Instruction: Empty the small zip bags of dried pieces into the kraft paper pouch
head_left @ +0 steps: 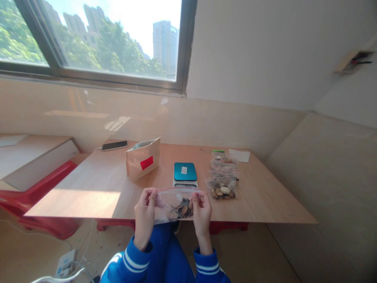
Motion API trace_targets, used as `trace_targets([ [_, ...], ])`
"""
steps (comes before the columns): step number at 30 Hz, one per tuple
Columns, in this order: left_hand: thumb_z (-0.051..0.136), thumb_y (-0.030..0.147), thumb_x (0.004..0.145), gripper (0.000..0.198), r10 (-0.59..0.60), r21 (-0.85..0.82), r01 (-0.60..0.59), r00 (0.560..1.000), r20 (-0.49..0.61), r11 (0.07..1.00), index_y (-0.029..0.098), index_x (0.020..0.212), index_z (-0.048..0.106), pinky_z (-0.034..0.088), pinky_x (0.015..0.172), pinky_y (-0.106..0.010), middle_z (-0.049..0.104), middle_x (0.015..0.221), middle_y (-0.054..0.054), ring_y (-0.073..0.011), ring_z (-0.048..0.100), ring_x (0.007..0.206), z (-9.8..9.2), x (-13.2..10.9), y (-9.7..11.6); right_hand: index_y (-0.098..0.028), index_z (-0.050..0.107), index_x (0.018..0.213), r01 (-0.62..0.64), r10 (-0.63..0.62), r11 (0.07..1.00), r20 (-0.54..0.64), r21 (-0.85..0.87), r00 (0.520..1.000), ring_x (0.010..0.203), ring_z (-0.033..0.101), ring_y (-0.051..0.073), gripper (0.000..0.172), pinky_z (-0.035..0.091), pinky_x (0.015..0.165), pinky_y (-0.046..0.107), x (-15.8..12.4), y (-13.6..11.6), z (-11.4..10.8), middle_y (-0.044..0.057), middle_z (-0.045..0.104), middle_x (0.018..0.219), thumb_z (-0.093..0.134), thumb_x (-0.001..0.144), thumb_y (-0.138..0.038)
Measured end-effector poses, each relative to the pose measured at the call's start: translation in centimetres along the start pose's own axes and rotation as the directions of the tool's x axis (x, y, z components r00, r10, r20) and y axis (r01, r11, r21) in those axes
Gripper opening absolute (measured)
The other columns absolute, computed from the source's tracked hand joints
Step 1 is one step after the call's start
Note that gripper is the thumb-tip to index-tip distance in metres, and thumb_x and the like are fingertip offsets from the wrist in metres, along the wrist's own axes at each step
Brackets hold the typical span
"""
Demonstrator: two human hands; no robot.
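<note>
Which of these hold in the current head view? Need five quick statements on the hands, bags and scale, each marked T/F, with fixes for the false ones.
1. The left hand and right hand both hold a clear bag near its top edge. True.
2. The clear bag is empty. False: it contains dark pieces.
3. A brown pouch with a red label stands left of the teal-topped scale. True.
4. The clear bag rests on top of the scale. False: it is held up in the hands, nearer the person than the scale.
5. Several filled bags lie right of the scale. True.
</note>
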State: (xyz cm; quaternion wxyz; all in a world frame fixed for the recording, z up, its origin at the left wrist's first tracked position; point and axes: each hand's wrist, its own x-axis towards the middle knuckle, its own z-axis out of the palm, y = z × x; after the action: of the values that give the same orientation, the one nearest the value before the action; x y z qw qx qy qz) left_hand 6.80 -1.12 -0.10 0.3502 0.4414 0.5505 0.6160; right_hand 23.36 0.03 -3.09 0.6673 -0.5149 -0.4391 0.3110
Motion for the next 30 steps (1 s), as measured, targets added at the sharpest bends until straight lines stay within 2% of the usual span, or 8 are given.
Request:
trace_targets([
  [4,0.056,0.05,0.083,0.032,0.064,0.093,-0.06,0.997,-0.046,0.994,0.019,0.079,0.059,0.041,0.052,-0.021,0.051,0.06,0.004,-0.0106,0.049,0.053,0.8,-0.2,-0.4,-0.019,0.057,0.08,-0.027,0.027,0.999,0.024,0.034,0.999,0.052,0.056,0.012,0.033,0.046,0.049,0.022,0.1,-0.8,-1.0,-0.002,0.059,0.06,0.06,0.081,-0.052],
  [8,0.059,0.052,0.079,0.034,0.018,-0.037,-0.019,1.0,-0.017,0.999,0.018,0.082,0.06,0.043,0.051,-0.021,0.052,0.062,0.004,-0.0106,0.048,0.053,1.4,-0.1,-0.4,-0.019,0.057,0.082,-0.036,0.035,0.996,0.016,0.076,0.999,0.05,0.054,0.011,0.033,0.044,0.046,0.021,0.2,-1.7,-1.6,-0.002,0.058,0.06,0.061,0.08,-0.052],
  [12,0.062,0.054,0.077,0.039,-0.101,-0.254,0.127,0.989,0.111,0.959,0.017,0.093,0.063,0.048,0.061,-0.023,0.063,0.077,-0.001,-0.013,0.058,0.068,1.9,-0.3,-0.2,-0.019,0.056,0.087,-0.054,0.061,0.994,-0.072,0.09,0.996,0.056,0.056,0.013,0.033,0.046,0.051,0.023,0.6,-1.9,-2.4,-0.001,0.06,0.064,0.062,0.08,-0.05],
  [15,0.067,0.046,0.076,0.032,-0.116,-0.251,0.168,0.971,0.208,0.953,0.016,0.086,0.065,0.048,0.069,-0.024,0.065,0.078,-0.003,-0.0139,0.059,0.074,2.3,-0.7,0.1,-0.019,0.055,0.087,-0.065,0.075,0.994,-0.116,0.084,0.99,0.057,0.056,0.014,0.033,0.046,0.052,0.024,0.9,-1.9,-3.0,-0.001,0.06,0.065,0.061,0.08,-0.051],
  [22,0.068,0.039,0.076,0.025,-0.078,-0.257,0.13,0.976,0.202,0.958,0.015,0.082,0.064,0.048,0.069,-0.026,0.065,0.072,-0.001,-0.0144,0.059,0.07,2.6,-1.3,0.4,-0.019,0.057,0.076,-0.038,0.037,0.999,-0.081,-0.012,0.996,0.058,0.056,0.014,0.038,0.046,0.055,0.026,0.6,-2.4,-4.2,0.001,0.061,0.066,0.053,0.084,-0.056],
  [26,0.068,0.038,0.077,0.023,-0.079,-0.27,0.14,0.971,0.225,0.953,0.016,0.083,0.064,0.049,0.069,-0.027,0.065,0.071,-0.001,-0.0144,0.06,0.069,2.8,-1.4,0.4,-0.018,0.059,0.08,-0.054,0.051,0.998,-0.083,-0.029,0.995,0.057,0.057,0.015,0.038,0.046,0.054,0.025,0.4,-2.4,-4.5,0.002,0.063,0.066,0.054,0.083,-0.056],
  [28,0.068,0.038,0.077,0.024,-0.083,-0.282,0.149,0.969,0.233,0.948,0.016,0.086,0.065,0.049,0.075,-0.028,0.067,0.078,-0.003,-0.0161,0.062,0.077,2.7,-1.5,0.4,-0.018,0.06,0.08,-0.058,0.054,0.998,-0.112,-0.031,0.992,0.056,0.057,0.014,0.038,0.045,0.053,0.025,0.1,-2.4,-4.8,0.001,0.063,0.066,0.055,0.083,-0.056],
  [30,0.066,0.037,0.079,0.025,-0.104,-0.331,0.192,0.958,0.266,0.924,0.017,0.093,0.066,0.049,0.085,-0.03,0.069,0.094,-0.007,-0.0195,0.063,0.094,2.0,-1.8,0.0,-0.017,0.06,0.081,-0.048,0.042,0.998,-0.174,-0.033,0.984,0.055,0.055,0.013,0.038,0.044,0.052,0.024,-0.2,-2.4,-5.5,0.001,0.063,0.066,0.055,0.083,-0.056],
])
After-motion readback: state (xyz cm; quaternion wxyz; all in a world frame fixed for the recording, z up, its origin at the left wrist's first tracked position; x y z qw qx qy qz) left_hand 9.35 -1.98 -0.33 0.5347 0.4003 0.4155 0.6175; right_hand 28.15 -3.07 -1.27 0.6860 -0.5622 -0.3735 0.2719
